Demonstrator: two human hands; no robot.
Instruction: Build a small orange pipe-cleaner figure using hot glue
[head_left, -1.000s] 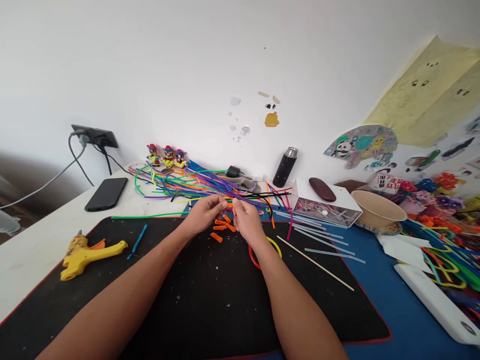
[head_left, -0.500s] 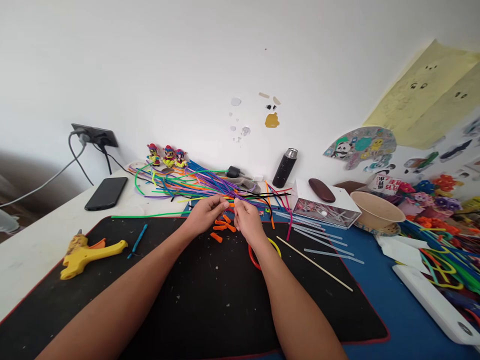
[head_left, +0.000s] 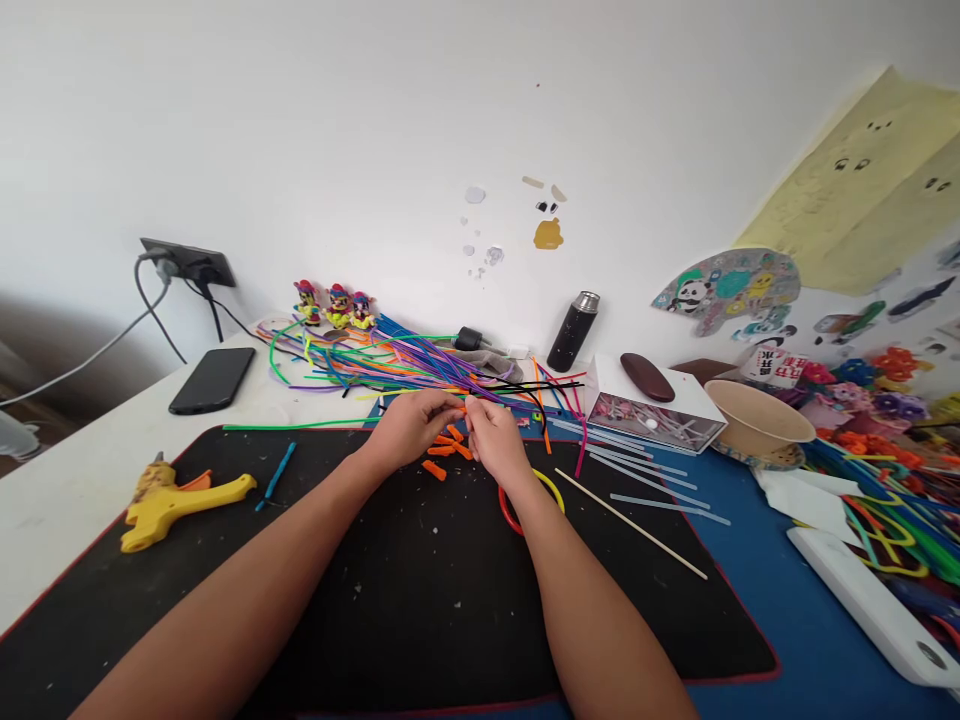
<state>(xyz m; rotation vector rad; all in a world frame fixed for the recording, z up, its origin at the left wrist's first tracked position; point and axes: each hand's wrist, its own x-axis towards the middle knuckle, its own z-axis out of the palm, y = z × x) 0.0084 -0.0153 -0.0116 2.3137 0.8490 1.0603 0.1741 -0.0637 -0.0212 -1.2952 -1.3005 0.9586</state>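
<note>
Head view: short orange pipe-cleaner piece, light, fuzzy, bendy, best pinched at its ends, is over the black mat far edge, nipped by curled-shut fingertips of left hand and right hand, above cut orange bits; hands sit slightly closer together than a second ago

I see a yellow glue gun on the black mat, a black phone beyond it, and a black flask by the wall.

orange piece: mostly hidden between the fingertips
ring: half behind the right hand
white board: cut off, near right
</note>
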